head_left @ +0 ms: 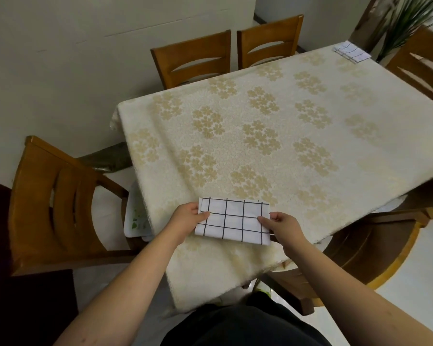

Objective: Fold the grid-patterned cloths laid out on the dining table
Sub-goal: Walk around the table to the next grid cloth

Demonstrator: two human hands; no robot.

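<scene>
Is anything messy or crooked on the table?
Not really. The grid cloth you hold between your left hand and right hand lies a bit slanted to the table edge. Another folded cloth sits at the far corner. The tablecloth looks flat, with no spills.

Wide bare run of floral tablecloth (273, 136) from 11 through 2 o'clock, open for a reach straight ahead. Near corner taken up by the folded grid cloth (233, 222), pinched at its left edge by the left hand (185, 218) and at its right edge by the right hand (283, 224). Far off at 1 o'clock, a second folded cloth (351, 51) on the far corner, well apart. Hemmed in beyond the edges: wooden chair (55, 203) close at 9 o'clock, two chair backs (225, 51) at 12, another chair (420, 68) at 2, round wooden frame (375, 245) at 4. Plant leaves (405, 18) overhanging the far corner.
</scene>
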